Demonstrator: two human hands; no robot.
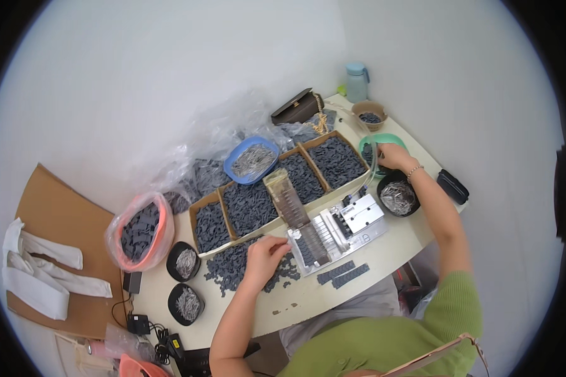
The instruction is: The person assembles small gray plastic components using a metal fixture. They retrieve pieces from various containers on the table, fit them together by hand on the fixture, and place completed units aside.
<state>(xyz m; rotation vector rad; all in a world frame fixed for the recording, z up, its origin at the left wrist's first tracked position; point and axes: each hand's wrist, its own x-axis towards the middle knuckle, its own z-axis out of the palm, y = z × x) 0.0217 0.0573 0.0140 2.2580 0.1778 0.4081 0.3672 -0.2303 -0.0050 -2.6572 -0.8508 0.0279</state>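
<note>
Left hand (264, 259): fingers bent toward the thumb, beside the left edge of the metal fixture (334, 230); grip state cannot be told. Left of this grip: loose dark grey parts (225, 265). Right of it: 2 dark grey strips (350, 276). Right hand (393, 157): fingers inside the green bowl (391, 137); grip hidden. Just below: black bowl (416, 205) of metal pins.

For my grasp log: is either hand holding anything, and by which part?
Cannot be told: the left hand is by the metal fixture, the right hand at the green bowl.
</note>
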